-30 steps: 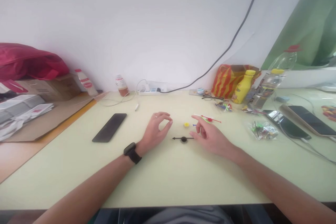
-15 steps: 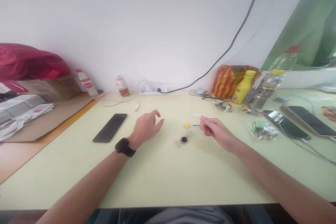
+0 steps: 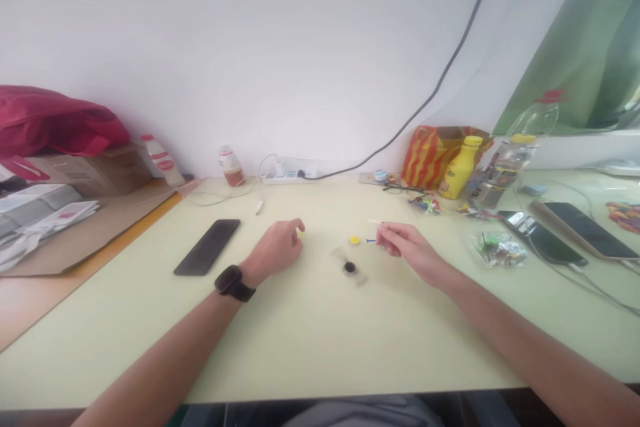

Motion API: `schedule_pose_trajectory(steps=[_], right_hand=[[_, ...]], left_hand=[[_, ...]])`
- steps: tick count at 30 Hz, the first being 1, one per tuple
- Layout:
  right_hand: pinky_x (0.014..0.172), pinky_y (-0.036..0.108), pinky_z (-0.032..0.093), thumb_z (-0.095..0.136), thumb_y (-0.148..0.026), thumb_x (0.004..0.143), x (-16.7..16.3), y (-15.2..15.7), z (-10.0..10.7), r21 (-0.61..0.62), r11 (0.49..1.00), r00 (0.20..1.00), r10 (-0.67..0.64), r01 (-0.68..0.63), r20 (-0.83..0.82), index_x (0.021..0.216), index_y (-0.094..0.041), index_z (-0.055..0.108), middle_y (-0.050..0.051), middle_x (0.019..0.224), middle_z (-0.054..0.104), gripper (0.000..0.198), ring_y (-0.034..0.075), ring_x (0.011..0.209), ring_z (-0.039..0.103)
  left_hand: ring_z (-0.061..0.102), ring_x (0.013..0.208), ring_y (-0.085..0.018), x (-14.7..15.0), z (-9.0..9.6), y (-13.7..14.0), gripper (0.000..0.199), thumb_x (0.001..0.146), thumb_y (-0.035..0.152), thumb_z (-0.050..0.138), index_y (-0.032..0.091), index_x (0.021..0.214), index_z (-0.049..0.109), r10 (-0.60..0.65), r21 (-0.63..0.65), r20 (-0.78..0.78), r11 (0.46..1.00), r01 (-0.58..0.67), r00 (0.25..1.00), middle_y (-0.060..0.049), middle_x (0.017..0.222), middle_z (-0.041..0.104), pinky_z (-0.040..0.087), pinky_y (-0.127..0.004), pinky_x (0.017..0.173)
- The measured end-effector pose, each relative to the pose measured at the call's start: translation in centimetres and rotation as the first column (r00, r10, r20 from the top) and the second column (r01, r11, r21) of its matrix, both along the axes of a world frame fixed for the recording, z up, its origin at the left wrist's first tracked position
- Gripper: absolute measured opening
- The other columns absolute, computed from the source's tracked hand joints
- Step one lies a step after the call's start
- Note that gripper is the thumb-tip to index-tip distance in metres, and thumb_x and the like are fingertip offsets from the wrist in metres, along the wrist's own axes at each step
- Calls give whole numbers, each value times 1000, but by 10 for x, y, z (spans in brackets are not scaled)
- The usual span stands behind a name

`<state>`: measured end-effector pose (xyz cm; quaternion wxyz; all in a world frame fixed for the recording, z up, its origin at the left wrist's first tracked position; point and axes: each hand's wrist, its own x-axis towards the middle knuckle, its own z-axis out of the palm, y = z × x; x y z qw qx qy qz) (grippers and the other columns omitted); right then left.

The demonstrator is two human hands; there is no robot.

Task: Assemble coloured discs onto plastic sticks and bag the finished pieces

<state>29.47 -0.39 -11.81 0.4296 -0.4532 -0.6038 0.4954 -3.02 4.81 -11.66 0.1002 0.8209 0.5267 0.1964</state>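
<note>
My left hand (image 3: 280, 250), with a black watch on its wrist, is closed at the fingertips around a small yellow piece (image 3: 301, 235), mostly hidden. Between the thumb and fingers of my right hand (image 3: 403, 243) is a thin white stick (image 3: 375, 221). A small blue piece (image 3: 371, 241) pokes out beside those fingers; whether it is held or lies on the table I cannot tell. Between the hands, a round yellow piece (image 3: 355, 240) rests on the table. Nearer me is a small spinner (image 3: 350, 268) with a dark round centre and blurred arms.
To the left lies a black phone (image 3: 207, 247). A clear bag of small parts (image 3: 496, 249) and more phones (image 3: 545, 238) are on the right. Along the wall stand a power strip (image 3: 285, 177), a striped bag (image 3: 423, 157), a yellow bottle (image 3: 461, 169) and other bottles.
The left fingers have drawn together around the yellow piece. Blurred arms now show around the dark centre of the spinner. My right hand has stayed nearly in place.
</note>
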Motion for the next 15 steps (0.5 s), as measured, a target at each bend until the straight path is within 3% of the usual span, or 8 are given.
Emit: schedule_pose_trajectory(steps=[6,11,15], right_hand=[[62,27,31,62,-66,93,5,9,-7,1,999,998,-50,50,30,82,-20,66,-2,70,44,48,14,68,41],[60,27,31,61,-65,94,6,8,-9,22,1000,999,-21,20,42,83,-19,65,-3,69,43,48,13,65,38],[59,28,34,57,-62,98,6,10,-12,86,996,991,-46,35,127,87,-20,67,-1,72,50,45,14,65,43]], left_hand=[[66,80,-22,3,-4,1,25,86,18,54,21,106,68,-56,40,40,998,55,998,-5,91,72,48,-31,68],[65,80,-21,1,-5,3,25,92,18,48,22,104,69,-131,10,39,991,131,991,-5,87,71,49,-31,70],[67,84,-23,1,-6,4,21,95,24,52,20,103,70,-138,23,71,990,137,988,-7,93,72,51,-33,75]])
